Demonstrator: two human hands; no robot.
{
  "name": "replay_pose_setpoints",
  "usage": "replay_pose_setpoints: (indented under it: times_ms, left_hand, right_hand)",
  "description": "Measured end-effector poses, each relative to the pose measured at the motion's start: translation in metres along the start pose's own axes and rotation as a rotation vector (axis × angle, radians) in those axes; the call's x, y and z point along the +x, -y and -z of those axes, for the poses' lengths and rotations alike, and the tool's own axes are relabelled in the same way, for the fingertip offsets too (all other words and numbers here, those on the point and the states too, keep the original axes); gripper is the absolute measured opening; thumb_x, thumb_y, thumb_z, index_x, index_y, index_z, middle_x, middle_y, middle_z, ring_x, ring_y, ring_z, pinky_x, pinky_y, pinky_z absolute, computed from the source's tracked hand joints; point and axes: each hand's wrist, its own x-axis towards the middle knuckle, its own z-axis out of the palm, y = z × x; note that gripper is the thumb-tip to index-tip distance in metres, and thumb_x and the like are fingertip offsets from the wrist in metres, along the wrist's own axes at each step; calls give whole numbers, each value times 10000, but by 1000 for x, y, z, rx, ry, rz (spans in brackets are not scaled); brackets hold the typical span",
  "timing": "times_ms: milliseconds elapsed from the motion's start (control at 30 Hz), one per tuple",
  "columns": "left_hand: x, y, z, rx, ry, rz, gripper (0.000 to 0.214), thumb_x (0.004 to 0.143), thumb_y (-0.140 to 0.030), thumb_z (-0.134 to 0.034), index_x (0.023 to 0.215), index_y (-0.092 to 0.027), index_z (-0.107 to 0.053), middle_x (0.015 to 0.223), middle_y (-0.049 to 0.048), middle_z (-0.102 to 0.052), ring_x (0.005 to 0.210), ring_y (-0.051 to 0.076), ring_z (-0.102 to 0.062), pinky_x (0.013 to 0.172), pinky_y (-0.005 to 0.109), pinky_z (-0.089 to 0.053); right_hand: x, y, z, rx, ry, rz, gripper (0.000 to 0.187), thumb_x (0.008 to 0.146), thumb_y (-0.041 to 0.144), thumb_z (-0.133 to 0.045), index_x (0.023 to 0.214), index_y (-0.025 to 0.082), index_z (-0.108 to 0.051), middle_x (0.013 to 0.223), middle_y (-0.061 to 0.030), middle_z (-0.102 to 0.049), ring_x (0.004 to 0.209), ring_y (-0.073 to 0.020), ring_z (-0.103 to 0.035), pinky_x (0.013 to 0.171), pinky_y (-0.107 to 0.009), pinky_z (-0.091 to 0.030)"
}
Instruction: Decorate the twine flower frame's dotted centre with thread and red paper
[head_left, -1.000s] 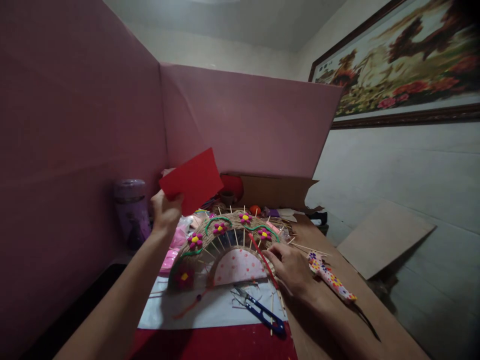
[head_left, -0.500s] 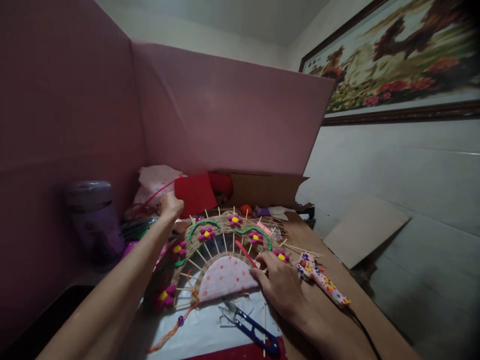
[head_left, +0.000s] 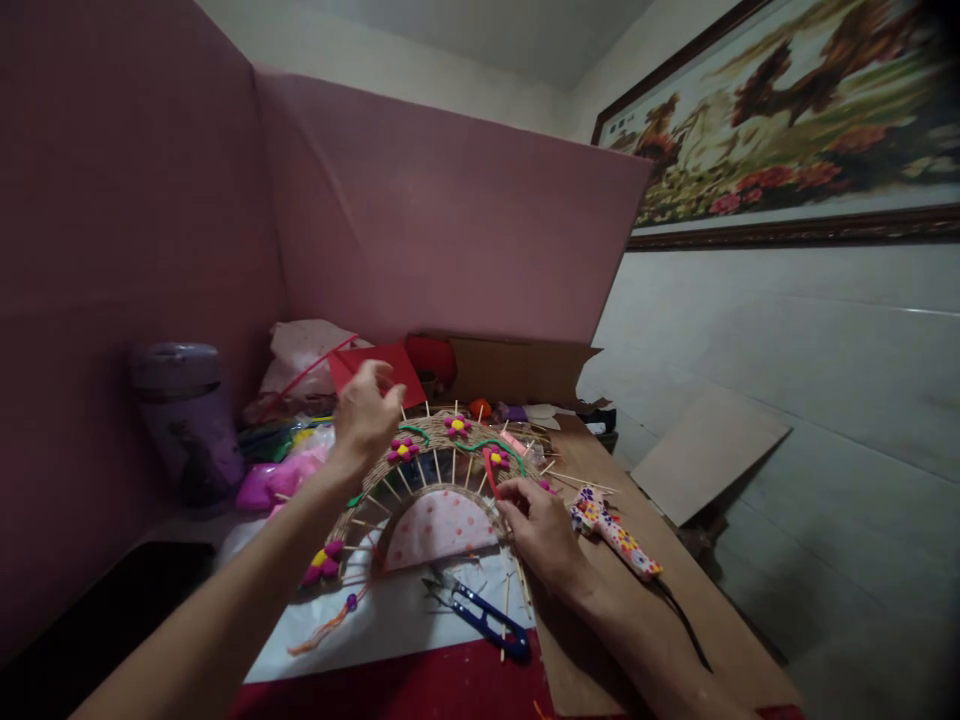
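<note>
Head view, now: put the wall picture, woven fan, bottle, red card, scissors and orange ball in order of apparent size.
1. Wall picture
2. Woven fan
3. Bottle
4. Red card and scissors: unranked, as the left hand covers part of the card
5. Orange ball

A purple lidded bottle [head_left: 184, 430] stands at the left, near a bright pink packet [head_left: 257, 487]. Pink panels [head_left: 450, 220] rise behind, meeting in a corner. In front of the rear one are a pale, crumpled bundle [head_left: 304, 348] and a torn-edged piece of brown cardboard [head_left: 517, 368]; the small orange object [head_left: 480, 409] before it may be a ball. At right, a framed picture [head_left: 787, 140] of horses and flowers hangs on a pale wall [head_left: 862, 350], above a slanting flat board [head_left: 709, 450].
</note>
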Motion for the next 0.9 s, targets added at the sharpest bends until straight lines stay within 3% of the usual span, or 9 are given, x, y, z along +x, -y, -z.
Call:
replay_pose_setpoints:
  times_ms: [133,167,300,467,533,633,767,833,900]
  left_hand:
    - [-62,-17,-7,-469,682,241,272,720,-389,-597,721,-121,-646,655,55,-612,515,133,-520,386,211,-347]
    - [-74,-20,-8,-580,743,300,308,711,-425,-611,724,-120,-649,662,49,-604,507,119,-507,363,193,-313]
    - [-102,-22,-14,-830,621,452,323,628,-420,-708,630,-112,-610,518,-14,-526,366,38,-364,338,165,-221]
    - [-101,-14,-15,-919,520,474,293,615,-371,-729,624,-100,-620,479,-8,-544,328,29,-353,331,167,-218]
    - [-99,-9,-12,-950,519,466,276,630,-353,-722,611,-98,-619,488,1,-559,336,28,-368,328,158,-211]
    - [-98,-2,-6,-957,562,507,269,633,-345,-723,666,-92,-637,505,17,-587,344,36,-395,314,149,-192]
    - [-107,6,-2,-958,600,559,309,599,-329,-751,776,-101,-641,636,62,-671,377,57,-474,313,144,-232]
    - [-113,10,-3,-951,607,585,298,606,-337,-754,742,-107,-621,647,67,-681,366,49,-470,312,139,-232]
    - [-119,12,-5,-936,610,646,301,605,-353,-759,688,-129,-577,608,49,-675,357,55,-485,322,138,-258]
  right_hand:
    - [-4,8,1,489,103,-26,114,746,280,-599,766,168,-617,738,-31,-649,694,-174,-593,641,-282,-451]
    - [-6,11,0,579,151,-37,125,729,284,-621,766,164,-620,735,-28,-646,688,-169,-589,638,-279,-452]
    - [-14,18,-8,783,281,-90,125,675,251,-684,738,155,-635,694,-1,-621,630,-127,-551,604,-247,-429]
    - [-17,21,-13,771,340,-82,202,681,346,-688,702,154,-628,565,34,-538,501,-87,-462,496,-214,-386]
    - [-15,18,-8,619,294,-28,267,753,417,-609,725,153,-636,553,27,-536,467,-84,-447,462,-210,-376]
    - [-2,5,13,157,69,59,359,845,454,-458,768,160,-651,627,-12,-605,511,-116,-519,481,-227,-418]
    - [37,-30,54,-114,-173,8,307,850,357,-431,832,149,-656,749,-78,-658,698,-195,-588,630,-292,-452]
    - [61,-49,68,-235,-200,-13,247,819,269,-457,824,156,-676,814,-96,-683,783,-222,-602,720,-321,-440]
    - [83,-66,72,-326,-136,-12,219,800,219,-485,787,161,-696,839,-90,-700,820,-228,-621,749,-315,-435]
